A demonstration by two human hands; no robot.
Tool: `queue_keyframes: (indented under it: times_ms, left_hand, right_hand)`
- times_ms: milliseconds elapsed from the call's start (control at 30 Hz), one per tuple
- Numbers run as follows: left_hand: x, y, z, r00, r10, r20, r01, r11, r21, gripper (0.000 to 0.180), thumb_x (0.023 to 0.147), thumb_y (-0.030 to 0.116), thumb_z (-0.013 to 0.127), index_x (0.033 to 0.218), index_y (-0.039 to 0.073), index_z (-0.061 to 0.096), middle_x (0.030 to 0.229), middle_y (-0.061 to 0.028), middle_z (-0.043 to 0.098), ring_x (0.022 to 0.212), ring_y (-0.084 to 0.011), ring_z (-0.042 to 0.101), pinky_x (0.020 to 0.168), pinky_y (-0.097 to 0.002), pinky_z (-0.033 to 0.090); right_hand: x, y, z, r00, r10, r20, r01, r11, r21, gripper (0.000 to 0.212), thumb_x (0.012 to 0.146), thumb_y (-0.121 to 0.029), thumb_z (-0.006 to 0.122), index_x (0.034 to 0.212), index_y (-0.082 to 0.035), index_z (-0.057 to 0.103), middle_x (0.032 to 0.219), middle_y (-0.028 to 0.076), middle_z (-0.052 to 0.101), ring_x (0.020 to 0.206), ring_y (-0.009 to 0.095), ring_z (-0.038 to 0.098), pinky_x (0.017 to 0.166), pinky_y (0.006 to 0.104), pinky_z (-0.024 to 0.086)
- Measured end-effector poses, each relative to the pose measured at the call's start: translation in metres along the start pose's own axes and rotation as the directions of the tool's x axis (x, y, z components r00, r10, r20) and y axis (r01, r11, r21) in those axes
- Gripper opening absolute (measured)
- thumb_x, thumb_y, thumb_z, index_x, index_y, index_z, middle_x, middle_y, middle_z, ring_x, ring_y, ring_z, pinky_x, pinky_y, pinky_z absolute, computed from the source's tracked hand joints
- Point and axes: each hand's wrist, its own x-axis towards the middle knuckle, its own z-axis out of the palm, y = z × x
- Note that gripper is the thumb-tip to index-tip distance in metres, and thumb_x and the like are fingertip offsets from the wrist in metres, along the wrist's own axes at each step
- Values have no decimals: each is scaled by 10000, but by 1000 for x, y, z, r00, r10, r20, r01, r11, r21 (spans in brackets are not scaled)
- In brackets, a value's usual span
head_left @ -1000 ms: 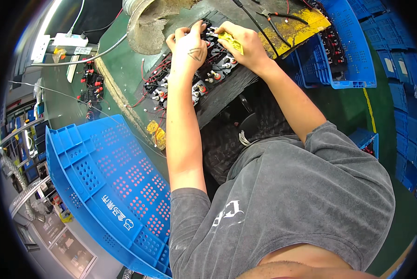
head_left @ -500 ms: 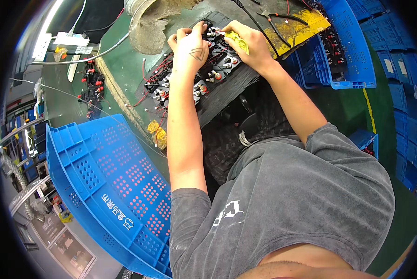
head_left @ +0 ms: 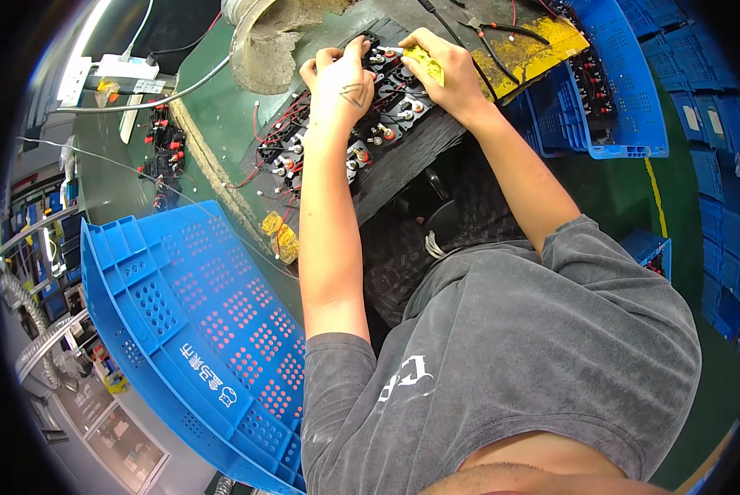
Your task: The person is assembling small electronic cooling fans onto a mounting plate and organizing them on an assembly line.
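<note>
Rows of black parts with silver plates, round metal terminals and red wires [head_left: 386,124] lie on a dark board [head_left: 411,157]. At the far end of the rows, my left hand [head_left: 339,87] curls its fingers and thumb about one black part [head_left: 371,41]. My right hand [head_left: 456,78] grips a slim tool with a crumpled yellow wrapping [head_left: 427,64]. Its pale, narrow tip points left, at the terminals beside my left fingers. Exact contact at the tip is too small to make out.
Pliers with dark handles [head_left: 493,49] and a black cable [head_left: 466,58] lie right of the hands. A worn duct [head_left: 263,54] hangs over the green bench. Blue crates stand at left [head_left: 147,272] and right [head_left: 646,91]. More red-and-black parts [head_left: 164,144] lie far left.
My right hand and the yellow-wrapped tool have shifted slightly away from me, and more of the nearby terminals shows. My left hand has stayed nearly in place.
</note>
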Motion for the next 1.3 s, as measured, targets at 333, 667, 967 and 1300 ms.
queue_keyframes:
  times_ms: [333,667,967,1300]
  left_hand:
    - [1,1,0,999,27,-37,-28,1000,-4,563,844,156,696,1386,69,573,1232,-7,740,1152,-276,568,1070,-503,326]
    - [1,2,-1,1000,4,13,-4,1000,14,535,892,118,566,1425,114,528,1316,26,717,1188,-275,549,1093,-492,304]
    - [-2,4,1,1000,10,-14,-10,999,31,539,837,133,656,1368,66,585,1243,-27,735,1155,-281,568,1071,-496,322]
    - [6,6,-6,1000,-15,-26,15,999,-35,505,841,111,634,1343,66,605,1204,-62,726,1138,-304,563,1061,-492,347]
  right_hand:
    - [0,1,1,1000,5,-1,-5,1000,6,191,924,-103,704,1095,-30,657,933,168,717,832,331,709,728,356,539]
    - [-2,-4,0,999,22,24,-21,999,-45,199,921,-98,698,1103,-32,653,954,175,715,878,358,708,754,377,545]
    - [-5,-9,-2,1000,11,18,-11,1000,-13,196,919,-102,700,1094,-33,648,949,180,712,876,362,704,752,380,543]
    - [1,-11,-6,999,36,11,-36,999,-37,171,932,-93,672,1083,-42,612,969,186,686,896,413,668,743,430,524]
